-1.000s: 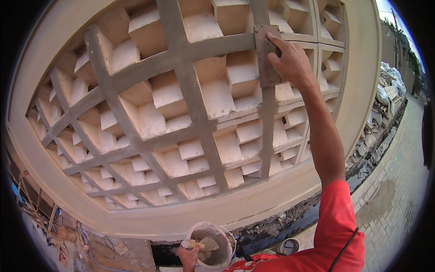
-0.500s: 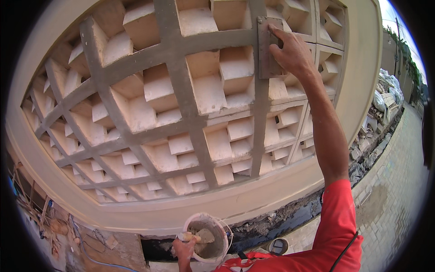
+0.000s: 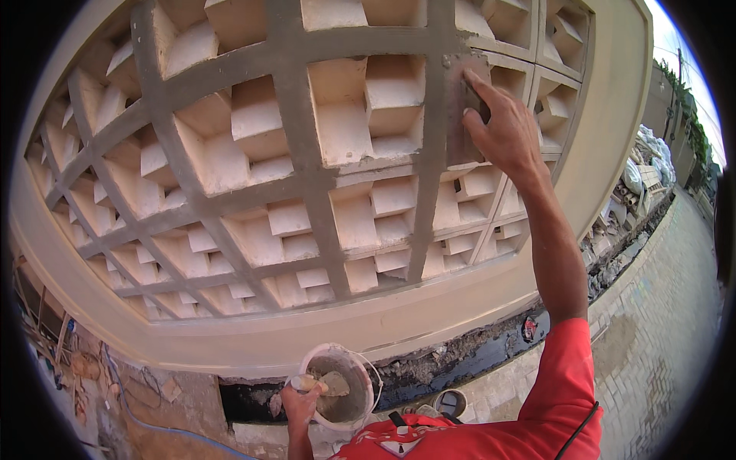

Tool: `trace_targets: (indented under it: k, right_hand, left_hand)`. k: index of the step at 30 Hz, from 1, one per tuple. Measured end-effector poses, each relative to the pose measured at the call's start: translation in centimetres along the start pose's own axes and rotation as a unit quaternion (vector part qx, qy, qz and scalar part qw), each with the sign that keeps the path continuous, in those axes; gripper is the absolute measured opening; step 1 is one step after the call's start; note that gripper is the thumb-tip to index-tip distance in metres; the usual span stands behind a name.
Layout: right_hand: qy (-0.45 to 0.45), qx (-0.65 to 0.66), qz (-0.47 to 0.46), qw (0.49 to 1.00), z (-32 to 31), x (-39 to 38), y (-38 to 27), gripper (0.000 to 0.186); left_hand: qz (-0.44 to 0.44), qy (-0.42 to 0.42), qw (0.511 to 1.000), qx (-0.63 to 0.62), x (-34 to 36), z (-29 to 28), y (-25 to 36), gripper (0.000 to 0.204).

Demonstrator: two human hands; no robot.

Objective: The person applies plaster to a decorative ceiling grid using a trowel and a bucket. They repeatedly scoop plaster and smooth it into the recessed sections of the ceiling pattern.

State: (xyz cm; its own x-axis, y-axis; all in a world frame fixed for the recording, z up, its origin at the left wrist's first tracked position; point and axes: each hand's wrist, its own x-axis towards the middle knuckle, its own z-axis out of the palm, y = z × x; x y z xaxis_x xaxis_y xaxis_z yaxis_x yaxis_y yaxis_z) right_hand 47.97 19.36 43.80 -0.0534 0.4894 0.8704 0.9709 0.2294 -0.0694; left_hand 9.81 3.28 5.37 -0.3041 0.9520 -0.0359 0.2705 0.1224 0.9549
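Note:
My right hand [image 3: 507,132] grips a flat rectangular plastering trowel [image 3: 458,115] with the fingers bent round its back and the index finger stretched along the plate. The plate lies against a vertical grey mortar strip [image 3: 431,153] on the pierced block wall. Low down, my left hand [image 3: 299,406] is closed round the pale handle of a small pointing trowel [image 3: 334,383]. Its mortar-coated blade is inside a whitish bucket [image 3: 371,395], where grey mortar coats the inner wall.
Pale ventilation blocks [image 3: 341,126] fill the wall inside a cream frame [image 3: 613,153]. Below runs a dark trench [image 3: 452,372] beside paving [image 3: 652,345]. A small container [image 3: 451,402] stands right of the bucket. Rubble and sacks [image 3: 644,165] line the right; a blue hose [image 3: 169,431] lies left.
The plastering trowel has slid down along the vertical strip in my right hand. My view has shifted, so the wall appears higher. My left hand still holds the pointing trowel at the bucket.

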Motion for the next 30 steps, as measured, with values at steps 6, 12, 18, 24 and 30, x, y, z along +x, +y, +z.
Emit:
trace_targets:
  k: [6,12,18,24,30]
  right_hand:
    - [-0.004,-0.037,0.004,0.999,2.9,1.8,0.5,0.055]
    - [-0.066,0.008,0.064,0.996,12.0,-15.3,-0.2,0.061]
    - [-0.261,0.036,0.12,0.957,16.0,-29.8,1.0,0.06]
    - [-0.42,0.244,0.303,0.82,9.9,-45.0,4.7,0.058]
    - [-0.334,0.504,0.651,0.459,3.3,-53.4,6.3,0.044]
  left_hand:
    - [-0.028,-0.018,0.999,-0.026,-0.5,0.4,-0.3,0.023]
    - [-0.039,-0.021,0.999,-0.023,-1.1,-0.4,-0.7,0.027]
    - [-0.007,-0.047,0.999,-0.013,-1.2,-0.5,-1.4,0.025]
    - [-0.011,-0.036,0.995,-0.096,-1.8,-0.4,-5.3,0.025]
    - [-0.058,-0.036,0.992,-0.105,-3.0,-0.3,-8.8,0.028]
